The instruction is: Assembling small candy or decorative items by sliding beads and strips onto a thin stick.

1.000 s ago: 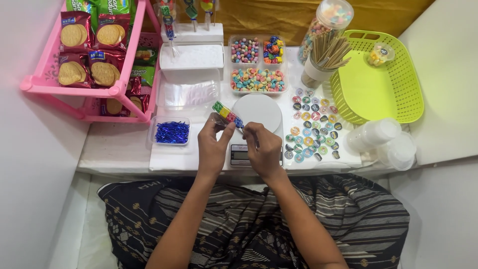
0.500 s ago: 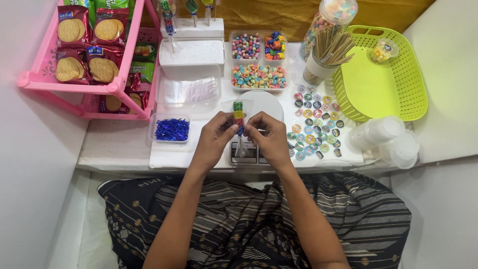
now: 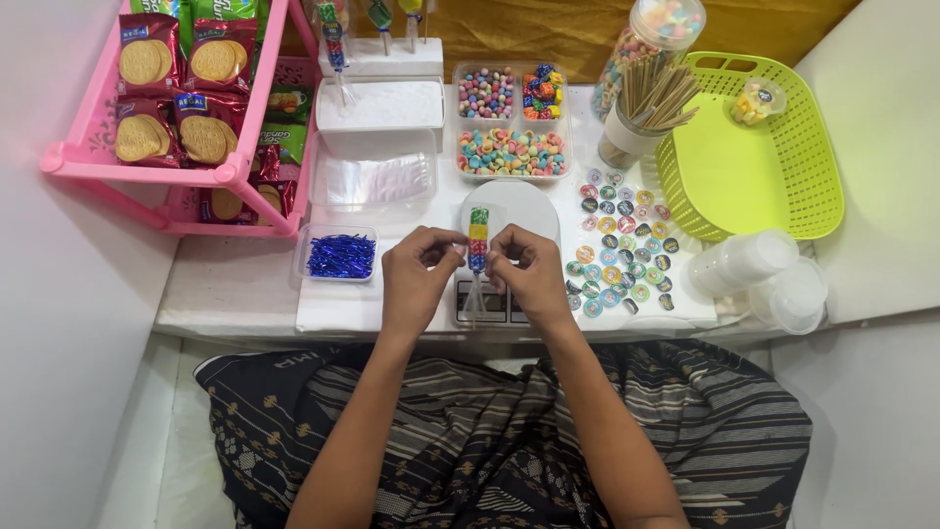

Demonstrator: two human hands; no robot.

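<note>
- Near the front edge of the bench (image 3: 245, 284), just above a small digital scale (image 3: 482, 304), both hands hold a candy skewer (image 3: 478, 235) wrapped in a clear sleeve.
- Left hand (image 3: 416, 269): its fingers pinch the sleeve just below the stacked candies, from the left side.
- Right hand (image 3: 529, 269): its fingers pinch the same spot from the right, thumb and forefinger pressed together on the wrap.
- Long axis of the skewer runs front to back across the bench; the candy end points toward the back edge, the stick end toward the person, over the scale.
- Judged from this, the candies are already threaded and sleeved; what seems left is closing the sleeve at the neck, where the fingers work. No tie is visible on it yet, though the spot is partly hidden.
- Blue twist ties (image 3: 341, 256) lie in a clear tray just left of the left hand; a tray of empty clear sleeves (image 3: 377, 181) sits behind that.
- Finished skewers (image 3: 333, 34) stand in a white block at the back edge, beside trays of loose candies (image 3: 511, 152).
- Round stickers (image 3: 622, 245) lie spread out right of the hands; a green basket (image 3: 783, 196) at the right edge holds one small piece.
</note>
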